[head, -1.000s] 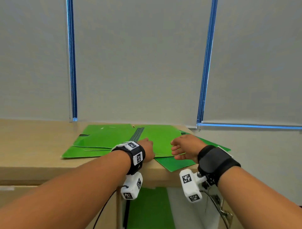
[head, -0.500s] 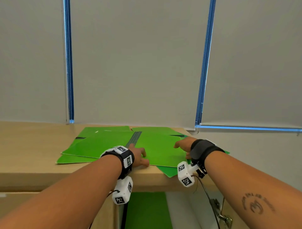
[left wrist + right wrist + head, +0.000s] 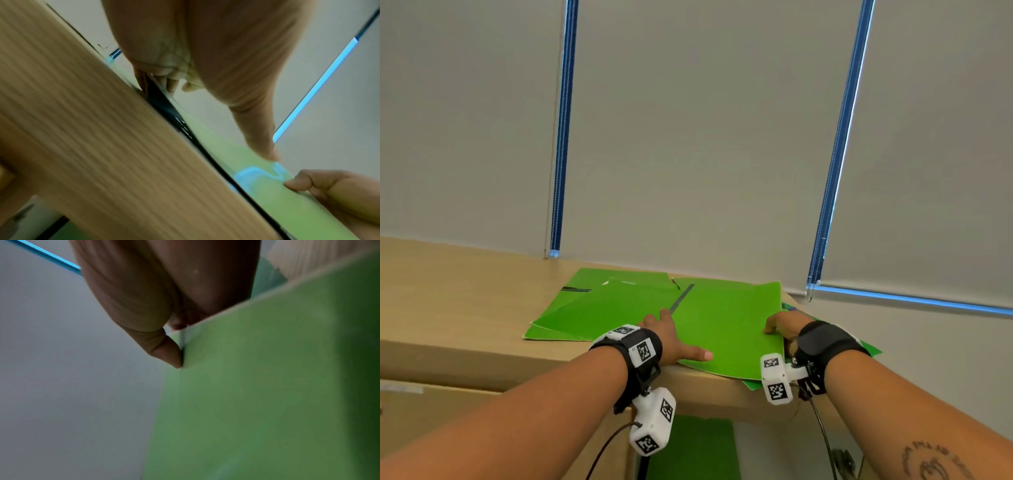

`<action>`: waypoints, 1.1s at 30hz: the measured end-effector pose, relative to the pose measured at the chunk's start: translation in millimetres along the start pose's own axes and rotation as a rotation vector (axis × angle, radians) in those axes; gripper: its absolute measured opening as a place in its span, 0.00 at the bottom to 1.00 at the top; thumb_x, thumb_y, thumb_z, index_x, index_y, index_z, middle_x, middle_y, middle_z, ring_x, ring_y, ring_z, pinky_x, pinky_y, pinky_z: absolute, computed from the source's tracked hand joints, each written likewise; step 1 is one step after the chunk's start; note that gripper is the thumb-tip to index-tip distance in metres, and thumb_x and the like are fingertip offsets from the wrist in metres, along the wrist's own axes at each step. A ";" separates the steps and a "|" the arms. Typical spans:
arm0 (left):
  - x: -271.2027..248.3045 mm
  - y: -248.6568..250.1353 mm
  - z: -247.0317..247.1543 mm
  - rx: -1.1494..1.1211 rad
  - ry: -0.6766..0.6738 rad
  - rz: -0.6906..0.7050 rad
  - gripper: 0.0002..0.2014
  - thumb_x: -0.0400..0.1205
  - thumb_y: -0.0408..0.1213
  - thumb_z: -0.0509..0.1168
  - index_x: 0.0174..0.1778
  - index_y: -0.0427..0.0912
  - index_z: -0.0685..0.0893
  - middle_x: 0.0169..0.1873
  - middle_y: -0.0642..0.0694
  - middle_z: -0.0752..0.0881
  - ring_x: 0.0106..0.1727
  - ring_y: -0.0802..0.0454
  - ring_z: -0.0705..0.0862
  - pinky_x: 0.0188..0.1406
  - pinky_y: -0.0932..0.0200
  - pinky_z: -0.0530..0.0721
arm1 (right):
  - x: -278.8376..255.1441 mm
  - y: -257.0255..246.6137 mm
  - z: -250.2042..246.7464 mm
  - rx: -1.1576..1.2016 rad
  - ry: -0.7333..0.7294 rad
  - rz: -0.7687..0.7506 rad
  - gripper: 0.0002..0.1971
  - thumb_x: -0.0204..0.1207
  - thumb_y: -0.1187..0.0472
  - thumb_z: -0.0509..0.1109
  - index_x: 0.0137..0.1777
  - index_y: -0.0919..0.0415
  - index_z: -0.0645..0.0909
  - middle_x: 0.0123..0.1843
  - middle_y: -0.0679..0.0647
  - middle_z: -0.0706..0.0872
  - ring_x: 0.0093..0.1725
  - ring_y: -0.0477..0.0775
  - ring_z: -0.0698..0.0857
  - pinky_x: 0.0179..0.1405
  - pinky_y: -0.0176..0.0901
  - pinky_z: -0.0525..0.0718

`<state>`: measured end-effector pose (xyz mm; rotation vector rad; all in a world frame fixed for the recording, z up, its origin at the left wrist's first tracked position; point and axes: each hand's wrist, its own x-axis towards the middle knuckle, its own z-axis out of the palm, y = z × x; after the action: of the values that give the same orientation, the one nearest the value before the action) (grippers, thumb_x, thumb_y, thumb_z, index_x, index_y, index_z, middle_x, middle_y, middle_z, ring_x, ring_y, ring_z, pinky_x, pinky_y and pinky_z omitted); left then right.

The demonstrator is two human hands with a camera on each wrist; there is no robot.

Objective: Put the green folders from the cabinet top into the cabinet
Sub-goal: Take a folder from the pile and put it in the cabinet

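Note:
Several green folders (image 3: 599, 308) lie fanned out on the wooden cabinet top (image 3: 465, 301). The top folder (image 3: 726, 325) has a dark spine strip and overhangs the front edge. My left hand (image 3: 671, 337) lies flat on its near left part, with the thumb (image 3: 261, 138) pressing down on the green sheet (image 3: 277, 194). My right hand (image 3: 782, 323) pinches the same folder's right edge, thumb (image 3: 164, 350) on top and fingers hidden beneath the folder (image 3: 257, 386). Another folder (image 3: 869, 349) sticks out under my right wrist.
Grey roller blinds (image 3: 688, 137) with bright blue gaps hang right behind the cabinet top. Below the top the cabinet is open, with green (image 3: 688, 445) showing inside. A closed wooden door (image 3: 448, 411) is at the left and a hinge (image 3: 842, 459) at the right.
My hands spread apart: the left went flat onto the top folder, the right moved to its right edge. The top folder slid toward me and now overhangs the front edge.

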<state>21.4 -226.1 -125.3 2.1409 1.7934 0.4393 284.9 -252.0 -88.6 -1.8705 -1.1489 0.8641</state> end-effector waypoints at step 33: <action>-73.1 -11.8 -60.7 -0.959 0.763 0.542 0.15 0.79 0.47 0.55 0.42 0.37 0.75 0.33 0.31 0.75 0.32 0.49 0.71 0.33 0.46 0.72 | -121.7 -29.1 -3.6 0.665 0.073 -0.594 0.09 0.69 0.74 0.65 0.47 0.64 0.78 0.45 0.52 0.82 0.49 0.53 0.77 0.56 0.54 0.71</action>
<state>-27.2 -293.7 -77.9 1.7375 0.8137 1.9692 231.8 -355.7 -43.2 -0.9406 -1.1038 0.7032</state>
